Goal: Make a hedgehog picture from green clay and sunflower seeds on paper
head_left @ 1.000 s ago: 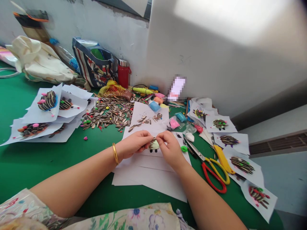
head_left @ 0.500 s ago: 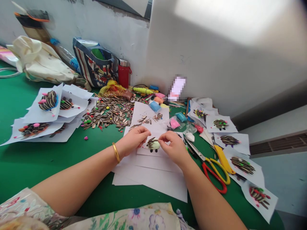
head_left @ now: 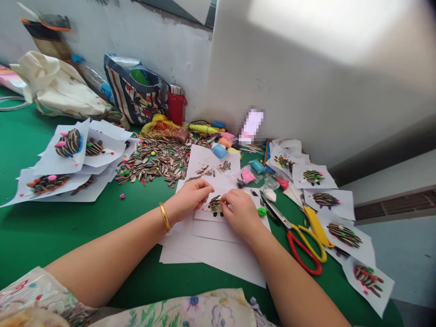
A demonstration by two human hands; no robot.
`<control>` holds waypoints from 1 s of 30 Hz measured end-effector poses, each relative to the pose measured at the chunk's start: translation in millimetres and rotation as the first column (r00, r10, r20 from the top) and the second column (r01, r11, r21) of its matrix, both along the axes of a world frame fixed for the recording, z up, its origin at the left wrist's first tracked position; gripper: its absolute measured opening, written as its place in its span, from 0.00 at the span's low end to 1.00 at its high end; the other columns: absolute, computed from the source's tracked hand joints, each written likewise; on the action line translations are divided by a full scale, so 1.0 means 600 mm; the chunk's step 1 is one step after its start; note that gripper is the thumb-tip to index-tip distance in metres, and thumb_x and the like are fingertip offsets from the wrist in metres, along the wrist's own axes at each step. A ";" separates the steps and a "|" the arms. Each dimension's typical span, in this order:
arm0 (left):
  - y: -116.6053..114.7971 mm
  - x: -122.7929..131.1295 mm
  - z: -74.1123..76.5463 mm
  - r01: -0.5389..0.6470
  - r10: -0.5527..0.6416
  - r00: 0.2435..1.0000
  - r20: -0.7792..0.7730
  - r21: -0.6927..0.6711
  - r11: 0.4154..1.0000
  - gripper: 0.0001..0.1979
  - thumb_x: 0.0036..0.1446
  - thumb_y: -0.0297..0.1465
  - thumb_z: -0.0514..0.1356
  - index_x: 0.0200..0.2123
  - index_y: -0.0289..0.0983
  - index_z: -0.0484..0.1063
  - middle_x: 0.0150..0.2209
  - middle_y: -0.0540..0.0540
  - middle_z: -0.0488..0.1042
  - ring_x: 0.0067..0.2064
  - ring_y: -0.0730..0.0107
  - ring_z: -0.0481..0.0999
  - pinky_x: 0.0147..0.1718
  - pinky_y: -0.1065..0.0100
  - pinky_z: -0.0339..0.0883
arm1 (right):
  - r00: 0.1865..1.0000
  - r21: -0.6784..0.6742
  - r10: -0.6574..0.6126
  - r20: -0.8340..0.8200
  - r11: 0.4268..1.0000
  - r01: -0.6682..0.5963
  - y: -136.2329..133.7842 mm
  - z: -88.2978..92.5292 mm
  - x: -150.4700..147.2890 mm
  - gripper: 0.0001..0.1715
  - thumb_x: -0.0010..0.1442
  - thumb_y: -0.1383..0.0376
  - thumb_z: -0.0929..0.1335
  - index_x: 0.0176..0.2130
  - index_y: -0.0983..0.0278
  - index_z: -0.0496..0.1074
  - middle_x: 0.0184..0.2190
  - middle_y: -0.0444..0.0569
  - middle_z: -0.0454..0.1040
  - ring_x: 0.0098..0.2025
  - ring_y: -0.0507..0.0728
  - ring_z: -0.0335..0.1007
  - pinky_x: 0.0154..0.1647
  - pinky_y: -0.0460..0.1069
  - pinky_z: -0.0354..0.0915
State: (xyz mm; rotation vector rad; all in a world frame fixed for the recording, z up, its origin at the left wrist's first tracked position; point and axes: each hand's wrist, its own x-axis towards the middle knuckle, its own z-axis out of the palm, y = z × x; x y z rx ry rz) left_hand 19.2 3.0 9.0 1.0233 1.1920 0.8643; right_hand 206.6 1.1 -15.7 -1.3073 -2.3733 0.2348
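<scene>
A small pale clay lump stuck with striped sunflower seeds (head_left: pixel 215 204) lies on a white sheet (head_left: pixel 218 236) on the green table (head_left: pixel 68 227). My right hand (head_left: pixel 240 213) covers its right side, fingers curled and pressed onto it. My left hand (head_left: pixel 190 197), with a gold bangle at the wrist, rests fingers down on the paper just left of the clay. A few loose seeds (head_left: pixel 213 169) lie on the sheet behind.
A heap of sunflower seeds (head_left: pixel 153 161) spreads behind left. Finished seed pictures on paper lie at left (head_left: pixel 70 145) and right (head_left: pixel 344 234). Red and yellow scissors (head_left: pixel 304 243), coloured clay pieces (head_left: pixel 250 172), a striped bag (head_left: pixel 136 93), a red flask (head_left: pixel 176 104) and a cream bag (head_left: pixel 56 86) stand around.
My right hand moved left from the clay's edge and now covers its right half. My left hand shifted slightly back onto the paper beside it.
</scene>
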 end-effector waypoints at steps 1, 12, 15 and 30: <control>0.000 0.000 0.000 0.000 0.000 1.000 -0.001 -0.002 1.000 0.05 0.57 0.30 0.58 0.30 0.36 0.69 0.17 0.56 0.61 0.16 0.82 0.54 0.14 0.77 0.46 | 1.000 0.012 0.003 0.026 1.000 -0.003 0.000 0.001 -0.001 0.06 0.60 0.69 0.67 0.32 0.62 0.74 0.32 0.48 0.73 0.38 0.57 0.65 0.40 0.51 0.57; 0.000 -0.001 0.001 0.003 -0.001 0.999 0.040 -0.065 0.998 0.06 0.60 0.32 0.57 0.32 0.36 0.69 0.19 0.56 0.62 0.16 0.83 0.54 0.14 0.78 0.45 | 0.980 0.081 0.007 0.197 0.996 -0.024 -0.005 0.005 -0.010 0.08 0.63 0.69 0.66 0.33 0.63 0.74 0.31 0.49 0.73 0.37 0.57 0.64 0.37 0.52 0.52; -0.001 -0.004 -0.001 0.010 0.003 0.995 0.104 -0.126 0.992 0.15 0.63 0.41 0.53 0.36 0.36 0.70 0.21 0.55 0.64 0.15 0.83 0.55 0.14 0.78 0.44 | 0.981 0.070 0.001 0.195 0.997 -0.015 -0.003 0.002 -0.007 0.07 0.62 0.69 0.67 0.32 0.63 0.75 0.31 0.49 0.73 0.36 0.57 0.64 0.37 0.52 0.52; -0.019 0.004 -0.007 0.347 -0.328 0.935 0.137 -0.154 0.925 0.36 0.56 0.62 0.44 0.39 0.35 0.71 0.22 0.50 0.67 0.17 0.80 0.57 0.15 0.77 0.42 | 0.956 -0.003 0.130 -0.263 0.991 -0.135 -0.034 0.020 -0.022 0.08 0.64 0.64 0.67 0.41 0.61 0.77 0.34 0.49 0.75 0.39 0.58 0.68 0.42 0.53 0.61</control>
